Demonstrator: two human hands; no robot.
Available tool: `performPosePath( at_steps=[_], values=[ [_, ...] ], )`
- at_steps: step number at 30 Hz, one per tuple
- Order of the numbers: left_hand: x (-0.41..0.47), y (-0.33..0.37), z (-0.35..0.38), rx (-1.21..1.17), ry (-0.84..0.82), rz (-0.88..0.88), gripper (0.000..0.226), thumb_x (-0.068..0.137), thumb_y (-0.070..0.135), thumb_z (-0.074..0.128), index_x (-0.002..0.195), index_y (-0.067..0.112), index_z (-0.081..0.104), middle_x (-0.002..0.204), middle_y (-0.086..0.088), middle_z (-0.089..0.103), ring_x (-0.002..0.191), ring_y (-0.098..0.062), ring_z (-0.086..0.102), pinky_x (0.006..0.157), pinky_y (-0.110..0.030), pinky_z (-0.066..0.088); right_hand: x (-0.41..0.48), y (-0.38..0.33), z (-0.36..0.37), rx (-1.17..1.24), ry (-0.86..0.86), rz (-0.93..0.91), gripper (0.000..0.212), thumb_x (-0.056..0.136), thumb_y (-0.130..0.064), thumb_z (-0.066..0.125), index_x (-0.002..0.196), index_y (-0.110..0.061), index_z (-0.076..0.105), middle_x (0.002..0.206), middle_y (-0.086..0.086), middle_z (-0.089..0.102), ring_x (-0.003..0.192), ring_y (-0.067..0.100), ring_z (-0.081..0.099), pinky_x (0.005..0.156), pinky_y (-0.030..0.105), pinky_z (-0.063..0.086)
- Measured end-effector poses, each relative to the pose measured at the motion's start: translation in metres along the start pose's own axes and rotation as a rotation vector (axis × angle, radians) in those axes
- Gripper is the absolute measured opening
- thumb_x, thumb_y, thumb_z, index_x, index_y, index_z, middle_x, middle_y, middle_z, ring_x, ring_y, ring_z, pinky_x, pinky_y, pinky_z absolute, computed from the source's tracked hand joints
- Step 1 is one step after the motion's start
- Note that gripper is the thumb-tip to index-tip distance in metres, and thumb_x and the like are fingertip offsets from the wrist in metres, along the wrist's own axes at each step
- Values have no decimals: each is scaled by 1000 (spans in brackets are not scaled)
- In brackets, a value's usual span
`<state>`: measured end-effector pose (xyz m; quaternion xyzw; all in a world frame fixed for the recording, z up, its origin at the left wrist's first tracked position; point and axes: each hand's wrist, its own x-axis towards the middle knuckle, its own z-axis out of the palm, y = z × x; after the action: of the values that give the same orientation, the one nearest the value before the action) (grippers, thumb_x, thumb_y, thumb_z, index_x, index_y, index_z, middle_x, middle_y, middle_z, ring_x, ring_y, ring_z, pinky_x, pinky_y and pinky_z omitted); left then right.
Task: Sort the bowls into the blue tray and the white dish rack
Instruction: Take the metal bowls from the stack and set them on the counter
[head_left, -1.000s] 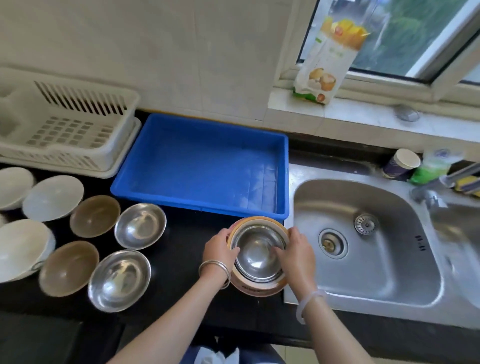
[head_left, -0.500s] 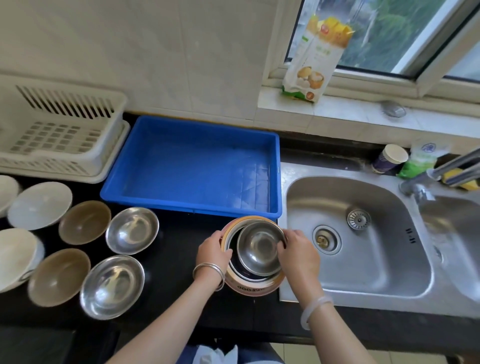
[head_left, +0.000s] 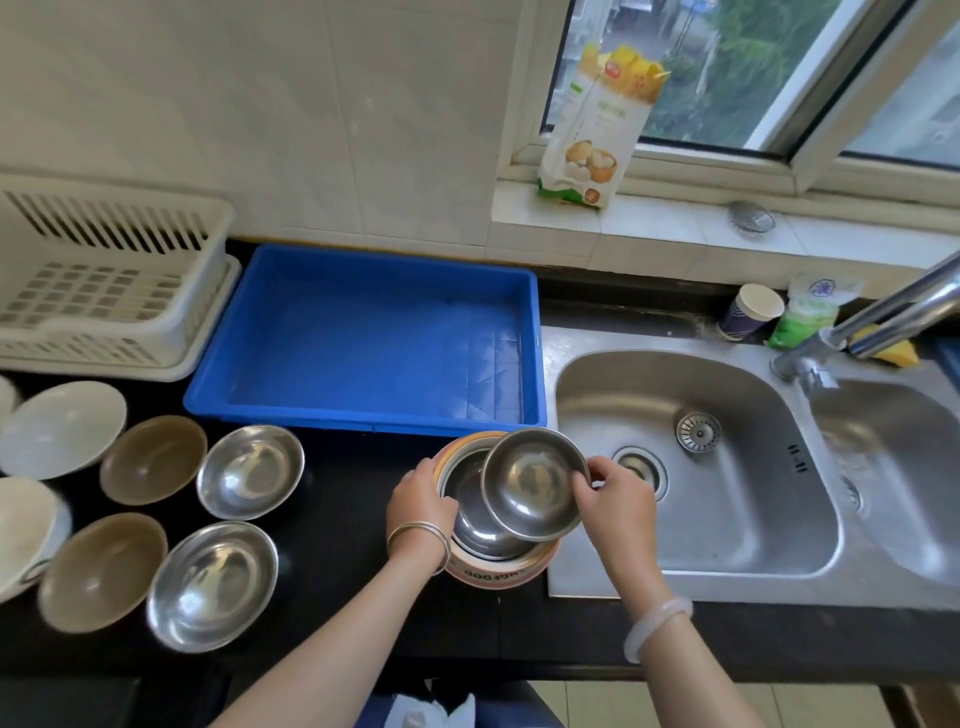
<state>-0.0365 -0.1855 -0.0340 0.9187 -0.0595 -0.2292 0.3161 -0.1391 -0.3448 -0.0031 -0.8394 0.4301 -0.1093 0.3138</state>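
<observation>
A small steel bowl is tilted up out of a stack of bowls, pinched at its right rim by my right hand. The stack's outer orange-rimmed bowl rests on the black counter beside the sink; my left hand holds its left rim. Another steel bowl lies inside it. The blue tray stands just behind, with nothing in it. The white dish rack is at the far left. Two steel bowls, two brown bowls and white bowls sit on the counter at left.
A double steel sink with a tap lies to the right. A paper cup and a green packet stand behind it. A food bag leans on the windowsill.
My right hand has lifted the top steel bowl out of the stack and tilted it toward the right. My left hand stays on the orange-rimmed bowl's rim.
</observation>
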Motion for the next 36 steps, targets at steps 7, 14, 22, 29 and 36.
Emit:
performPosePath(
  at_steps=[7,14,22,29,36],
  values=[
    [-7,4,-5,-36,36,39,20,83,14,56,88,25,40,78,2,57,63,-11,58,50,-21,45,0,2,-9,54,-13,23,12,82,-15,61,75,-13,70,65,-5,65,69,19,59,60,29,39],
    [-9,16,-8,43,203,91,4,81,14,58,83,15,54,94,4,47,86,-15,47,69,-27,44,4,5,-18,131,-53,52,12,82,-15,61,75,-17,70,62,-14,61,66,11,58,54,9,36],
    [-18,20,-28,-78,271,12,6,83,16,59,77,15,60,73,1,64,67,-16,61,60,-30,53,18,-3,-31,246,-102,18,8,83,-17,66,80,-21,72,67,-11,66,70,14,66,60,25,44],
    [-33,0,-64,-214,380,-73,1,79,15,63,78,15,62,73,5,63,68,-15,58,59,-23,40,30,-42,-30,368,-246,-41,21,82,-16,65,65,-27,69,62,-2,71,65,20,70,71,39,59],
    [-50,-50,-90,-338,436,-224,6,77,14,66,78,17,61,72,7,60,73,-15,56,69,-25,39,36,-91,15,354,-427,-68,19,85,-17,62,68,-18,70,61,2,70,59,16,69,74,42,60]
  ],
)
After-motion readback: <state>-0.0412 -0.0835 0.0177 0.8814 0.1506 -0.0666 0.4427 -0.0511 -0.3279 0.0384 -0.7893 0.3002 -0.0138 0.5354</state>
